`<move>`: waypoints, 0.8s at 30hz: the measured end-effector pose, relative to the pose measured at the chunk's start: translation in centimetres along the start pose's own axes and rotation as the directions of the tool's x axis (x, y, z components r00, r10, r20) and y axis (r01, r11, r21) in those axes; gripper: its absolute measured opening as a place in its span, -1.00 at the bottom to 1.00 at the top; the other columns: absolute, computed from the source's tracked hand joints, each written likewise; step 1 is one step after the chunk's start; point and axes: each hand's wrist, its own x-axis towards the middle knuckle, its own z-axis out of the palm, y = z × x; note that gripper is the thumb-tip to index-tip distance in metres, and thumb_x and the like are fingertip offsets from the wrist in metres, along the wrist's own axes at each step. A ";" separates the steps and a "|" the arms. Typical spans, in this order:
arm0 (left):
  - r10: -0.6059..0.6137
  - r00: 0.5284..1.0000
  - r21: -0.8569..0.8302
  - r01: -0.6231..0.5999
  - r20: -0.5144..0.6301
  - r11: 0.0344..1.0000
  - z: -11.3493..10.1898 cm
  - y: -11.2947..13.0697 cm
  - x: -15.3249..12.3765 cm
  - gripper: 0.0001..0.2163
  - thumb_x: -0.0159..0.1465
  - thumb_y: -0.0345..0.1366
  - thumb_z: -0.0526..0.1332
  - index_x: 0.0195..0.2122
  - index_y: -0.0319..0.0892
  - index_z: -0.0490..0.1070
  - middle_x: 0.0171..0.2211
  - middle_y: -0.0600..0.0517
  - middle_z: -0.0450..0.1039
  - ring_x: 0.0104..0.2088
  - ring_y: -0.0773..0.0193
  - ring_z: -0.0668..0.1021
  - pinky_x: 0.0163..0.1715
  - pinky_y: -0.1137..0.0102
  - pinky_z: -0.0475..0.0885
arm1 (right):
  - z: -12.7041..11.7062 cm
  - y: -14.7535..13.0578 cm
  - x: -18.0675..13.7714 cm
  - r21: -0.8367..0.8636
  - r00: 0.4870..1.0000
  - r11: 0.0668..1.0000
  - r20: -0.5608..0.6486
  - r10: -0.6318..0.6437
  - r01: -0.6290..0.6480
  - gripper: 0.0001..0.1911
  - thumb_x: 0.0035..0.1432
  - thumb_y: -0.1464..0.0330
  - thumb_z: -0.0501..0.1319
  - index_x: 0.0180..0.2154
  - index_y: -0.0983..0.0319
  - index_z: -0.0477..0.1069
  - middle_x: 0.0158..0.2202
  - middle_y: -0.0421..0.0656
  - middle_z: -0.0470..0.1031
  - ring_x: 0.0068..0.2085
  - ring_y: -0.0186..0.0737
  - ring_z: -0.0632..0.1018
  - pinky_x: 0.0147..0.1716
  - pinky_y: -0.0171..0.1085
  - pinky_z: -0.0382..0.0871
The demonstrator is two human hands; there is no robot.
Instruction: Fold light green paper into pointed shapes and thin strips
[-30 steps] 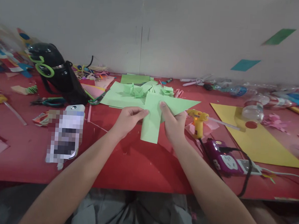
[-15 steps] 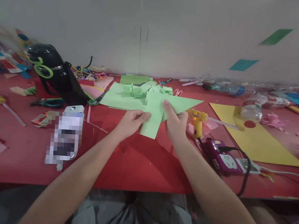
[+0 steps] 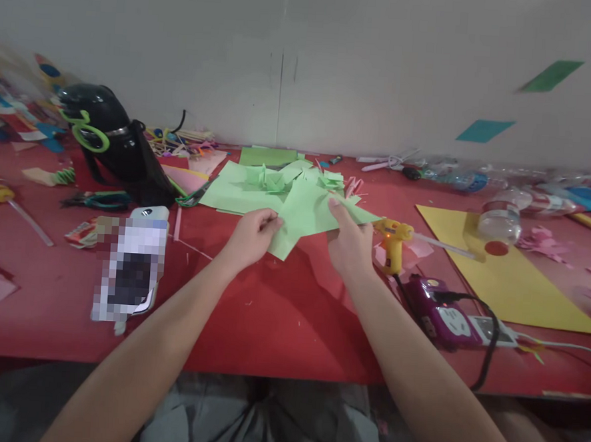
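Both of my hands hold one light green paper sheet (image 3: 303, 215) just above the red table (image 3: 270, 313). My left hand (image 3: 252, 235) pinches the sheet's lower left edge. My right hand (image 3: 349, 241) grips its right side, thumb on top. The sheet is partly folded and lies tilted, its lower corner pointing toward me. Behind it rest more green sheets (image 3: 237, 194) and several small folded green pieces (image 3: 273, 178).
A yellow glue gun (image 3: 393, 240) stands right of my right hand, with a purple power strip (image 3: 442, 317) and cable nearer me. A yellow sheet (image 3: 512, 274) and plastic bottle (image 3: 500, 217) lie at right. A phone (image 3: 131, 264), black helmet (image 3: 105, 136) and scissors (image 3: 99, 200) sit left.
The green sheet has turned and moved away from me; its long strip that hung toward me now lies flatter and shorter. Both hands have shifted slightly farther onto the table.
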 end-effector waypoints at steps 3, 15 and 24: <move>0.014 1.000 0.179 -0.019 0.028 0.984 -2.4 0.1 0.3 -0.75 0.28 -0.18 0.12 -0.51 -0.16 0.24 -0.58 0.14 0.10 -0.54 0.36 0.19 -0.51 0.42 0.08 | -1.1 -1.6 1.1 -0.097 0.973 0.991 0.203 0.110 -0.091 -0.50 0.10 -0.09 0.21 -0.09 0.10 0.51 0.04 -0.11 0.56 0.02 -0.06 0.58 -0.09 -0.06 0.52; -0.106 0.813 0.297 -0.085 0.572 0.951 -3.3 0.3 -0.6 -0.72 0.27 -0.07 0.12 -0.39 -0.13 0.47 -0.46 0.06 0.43 -0.45 0.27 0.39 -0.45 0.43 0.21 | -2.7 -1.5 0.8 -0.663 0.656 0.749 0.558 0.508 -0.016 -0.75 -0.01 0.16 0.38 -0.35 0.20 0.62 -0.35 -0.17 0.61 -0.32 -0.27 0.53 -0.28 -0.26 0.40; -0.100 0.904 0.342 -0.054 0.417 0.938 -2.8 0.4 -0.8 -0.74 0.23 -0.08 0.13 -0.43 -0.12 0.47 -0.45 0.05 0.47 -0.47 0.27 0.40 -0.47 0.41 0.20 | -2.3 -1.5 0.6 -0.742 0.592 0.662 0.584 0.555 0.111 -0.84 0.04 0.28 0.24 -0.44 0.23 0.52 -0.47 -0.23 0.47 -0.44 -0.33 0.39 -0.45 -0.32 0.23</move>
